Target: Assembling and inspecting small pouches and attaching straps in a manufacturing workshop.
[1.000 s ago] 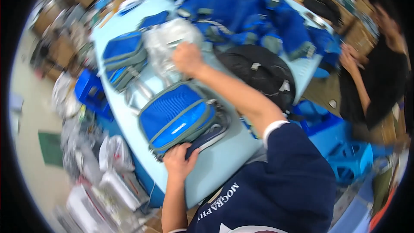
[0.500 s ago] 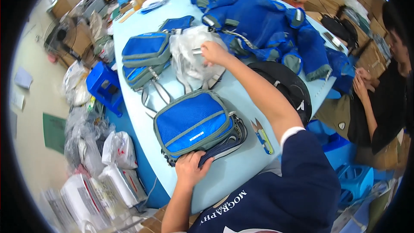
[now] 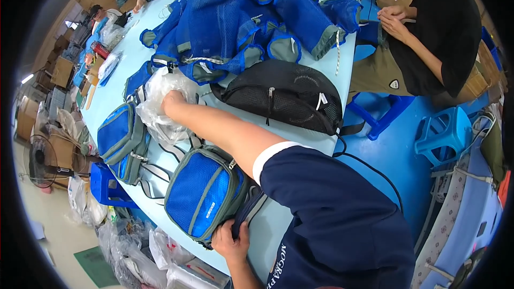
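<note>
A blue bag with grey trim (image 3: 199,192) lies on the pale table close to me. My left hand (image 3: 231,243) grips its near edge, the thumb against a dark padded strap (image 3: 249,208). My right arm reaches across the table, and my right hand (image 3: 172,100) is down in a crumpled clear plastic bag (image 3: 156,112). Its fingers are hidden in the plastic, so what they hold, if anything, does not show. Left of the plastic, a second blue and grey bag (image 3: 116,135) lies with its webbing straps trailing toward the nearer one.
Blue mesh pieces with grey trim (image 3: 214,24) are heaped across the far table. Right of my arm lies a black mesh bag (image 3: 284,93). A person in black (image 3: 444,27) sits at the right, beside a blue stool (image 3: 443,134). A fan (image 3: 45,163) stands at the left.
My view has swung to the right. My right hand, earlier above the plastic bag with a small pale piece, is now down in it. The snips seen before are out of sight.
</note>
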The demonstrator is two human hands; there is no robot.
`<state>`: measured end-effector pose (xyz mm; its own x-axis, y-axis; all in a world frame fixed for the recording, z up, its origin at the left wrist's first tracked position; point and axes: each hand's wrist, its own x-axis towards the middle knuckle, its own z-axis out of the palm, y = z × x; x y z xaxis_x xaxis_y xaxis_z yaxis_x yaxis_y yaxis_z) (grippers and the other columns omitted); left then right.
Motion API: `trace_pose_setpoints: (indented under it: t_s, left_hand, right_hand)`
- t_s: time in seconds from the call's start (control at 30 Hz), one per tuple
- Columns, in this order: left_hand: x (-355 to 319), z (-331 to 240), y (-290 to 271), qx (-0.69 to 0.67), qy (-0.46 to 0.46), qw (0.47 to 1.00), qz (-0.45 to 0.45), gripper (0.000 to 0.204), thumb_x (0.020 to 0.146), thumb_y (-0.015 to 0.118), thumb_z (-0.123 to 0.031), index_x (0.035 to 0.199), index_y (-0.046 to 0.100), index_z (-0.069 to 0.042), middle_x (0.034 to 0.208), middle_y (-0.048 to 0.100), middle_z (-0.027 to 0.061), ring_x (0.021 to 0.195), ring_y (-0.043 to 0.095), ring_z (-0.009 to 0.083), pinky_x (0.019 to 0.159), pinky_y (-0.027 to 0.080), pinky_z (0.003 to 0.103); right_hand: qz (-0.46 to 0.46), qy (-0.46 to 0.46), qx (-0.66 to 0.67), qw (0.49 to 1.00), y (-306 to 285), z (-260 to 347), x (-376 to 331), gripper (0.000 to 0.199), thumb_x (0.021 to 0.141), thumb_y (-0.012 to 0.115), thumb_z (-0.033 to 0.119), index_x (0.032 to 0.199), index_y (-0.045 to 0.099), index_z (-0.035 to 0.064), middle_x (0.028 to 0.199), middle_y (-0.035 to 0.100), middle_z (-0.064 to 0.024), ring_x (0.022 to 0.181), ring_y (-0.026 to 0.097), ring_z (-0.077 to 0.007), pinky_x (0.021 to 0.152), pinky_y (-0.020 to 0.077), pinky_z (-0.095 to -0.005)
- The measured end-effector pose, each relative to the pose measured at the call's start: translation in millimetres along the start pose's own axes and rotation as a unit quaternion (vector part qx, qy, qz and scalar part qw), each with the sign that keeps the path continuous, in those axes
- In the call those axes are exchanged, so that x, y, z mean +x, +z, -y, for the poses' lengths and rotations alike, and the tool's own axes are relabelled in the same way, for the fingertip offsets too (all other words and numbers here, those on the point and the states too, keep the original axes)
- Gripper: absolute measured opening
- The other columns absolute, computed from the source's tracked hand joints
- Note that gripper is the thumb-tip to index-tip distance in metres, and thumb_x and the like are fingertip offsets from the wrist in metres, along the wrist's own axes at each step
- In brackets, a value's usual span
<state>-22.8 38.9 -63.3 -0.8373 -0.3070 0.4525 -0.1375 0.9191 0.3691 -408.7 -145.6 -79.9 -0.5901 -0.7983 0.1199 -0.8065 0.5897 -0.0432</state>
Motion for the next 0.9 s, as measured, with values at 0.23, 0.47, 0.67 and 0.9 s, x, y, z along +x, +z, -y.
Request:
trace_pose_setpoints:
  t_s: [0.23,0.47,0.67,0.9]
  left_hand:
    - [-6.6,4.1,-1.4,0.01,-0.002,1.0,-0.013,0.028,0.07,0.073,-0.028,0.082,0.058,-0.007,0.07,0.059,0.0096,0.062,0.056,0.0308,0.057,0.044,0.038]
    - [-0.5,0.7,2.1,0.009,0.031,0.999,-0.016,0.029,0.073,0.071,-0.03,0.086,0.057,-0.007,0.07,0.058,0.009,0.061,0.056,0.0309,0.056,0.044,0.038]
    - [-3.7,4.9,1.6,0.005,0.021,1.0,-0.013,0.029,0.073,0.07,-0.03,0.085,0.057,-0.007,0.07,0.058,0.0093,0.061,0.056,0.031,0.056,0.043,0.038]
    - [1.1,1.1,3.1,0.006,0.03,0.999,-0.014,0.028,0.073,0.07,-0.03,0.083,0.058,-0.007,0.069,0.058,0.0095,0.06,0.055,0.0314,0.056,0.043,0.038]
  right_hand:
    - [0.037,-0.009,0.003,0.999,-10.3,7.7,-3.3,0.022,0.076,0.059,0.013,0.094,0.071,0.0184,0.094,0.068,0.0028,0.086,0.065,-0.0168,0.061,0.0516,-0.0383]
    - [-0.019,0.01,-0.001,1.0,0.6,-5.1,4.3,0.02,0.074,0.06,0.016,0.091,0.071,0.0188,0.094,0.069,0.0022,0.085,0.065,-0.0154,0.061,0.0513,-0.038]
    - [-0.035,-0.021,-0.011,0.999,1.8,1.7,-0.1,0.019,0.075,0.059,0.015,0.087,0.072,0.0188,0.09,0.069,0.0021,0.084,0.065,-0.0155,0.059,0.0504,-0.0368]
    - [-0.085,0.027,0.022,0.996,-3.0,-17.6,-2.8,0.019,0.076,0.056,0.013,0.087,0.072,0.0166,0.095,0.068,-0.0015,0.086,0.065,-0.0184,0.067,0.051,-0.032]
